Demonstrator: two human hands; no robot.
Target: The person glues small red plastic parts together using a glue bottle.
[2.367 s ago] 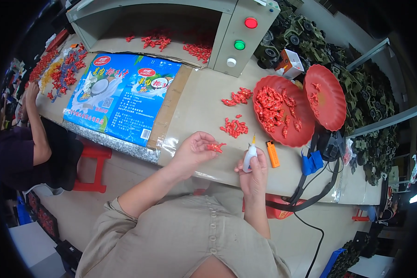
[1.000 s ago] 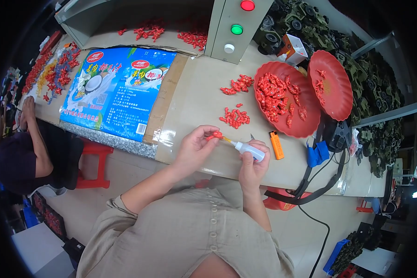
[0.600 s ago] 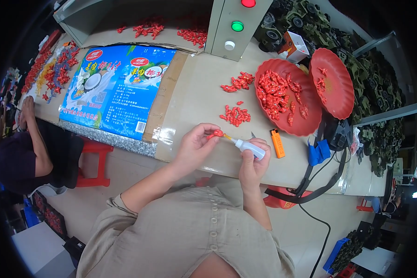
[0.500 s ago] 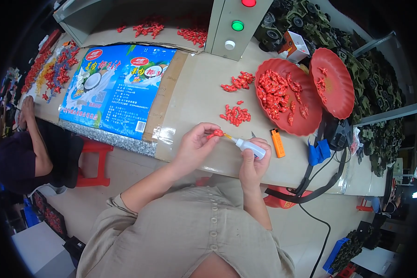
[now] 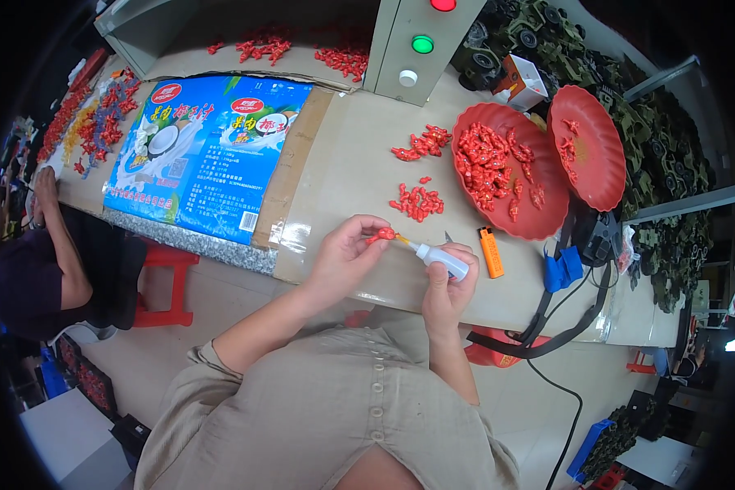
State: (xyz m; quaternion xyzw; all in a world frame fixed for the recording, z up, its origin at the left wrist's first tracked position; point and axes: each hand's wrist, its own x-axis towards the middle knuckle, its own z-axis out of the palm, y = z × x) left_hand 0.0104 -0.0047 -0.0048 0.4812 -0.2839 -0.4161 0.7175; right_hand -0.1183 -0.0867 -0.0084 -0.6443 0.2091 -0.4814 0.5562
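Between thumb and fingers, my left hand [image 5: 347,255] pinches a small red plastic piece [image 5: 381,235] above the front of the table. My right hand [image 5: 453,286] grips a white glue bottle [image 5: 443,261], tilted so its thin yellowish nozzle [image 5: 406,242] points left and meets the red piece, or nearly so; the exact contact is too small to tell. Beyond my hands lie two loose groups of red pieces, a nearer pile [image 5: 416,202] and a farther pile [image 5: 423,143]. An orange lighter [image 5: 491,252] lies just right of my right hand.
Two red scalloped bowls [image 5: 547,220] with red pieces stand at the right. A blue printed cardboard sheet [image 5: 200,155] covers the table's left. Behind rises a metal post [image 5: 416,73] with lights and a button. Black straps [image 5: 539,327] hang over the right edge. A co-worker [image 5: 41,269] sits far left.
The view has shifted very slightly. My hands, the red piece and the glue bottle keep nearly the same pose. The co-worker's arm at the far left has moved a little.
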